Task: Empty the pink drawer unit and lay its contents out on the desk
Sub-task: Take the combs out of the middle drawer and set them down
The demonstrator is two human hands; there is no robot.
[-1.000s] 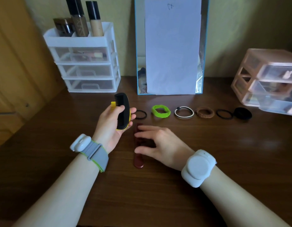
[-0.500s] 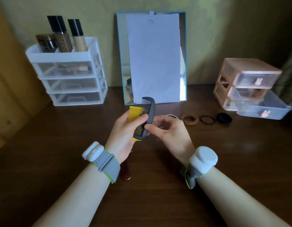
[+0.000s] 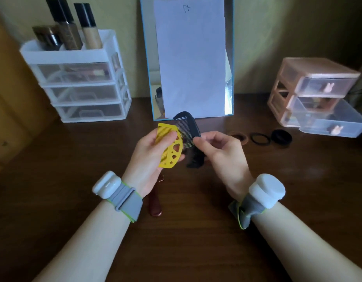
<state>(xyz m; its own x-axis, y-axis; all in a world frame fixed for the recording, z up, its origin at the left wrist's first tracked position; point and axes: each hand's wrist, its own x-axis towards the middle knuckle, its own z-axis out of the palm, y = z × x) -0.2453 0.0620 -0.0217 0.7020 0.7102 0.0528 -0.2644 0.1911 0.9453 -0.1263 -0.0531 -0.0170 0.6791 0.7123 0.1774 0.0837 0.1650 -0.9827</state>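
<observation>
While gripping the yellow comb (image 3: pixel 169 147) above the desk (image 3: pixel 196 241), the left hand (image 3: pixel 149 159) is sitting at nine o'clock of the right hand (image 3: pixel 220 155), which is pinching the black comb (image 3: pixel 191 137); the pink drawer unit (image 3: pixel 316 92) is standing at two o'clock, its bottom drawer (image 3: pixel 334 123) pulled out.

A handwritten "4" marks the paper sheet (image 3: pixel 191 58).

Yellow comb (image 3: pixel 168 146) with heart and star cutouts; black comb (image 3: pixel 191 137); pink drawer unit (image 3: pixel 316 88).
</observation>
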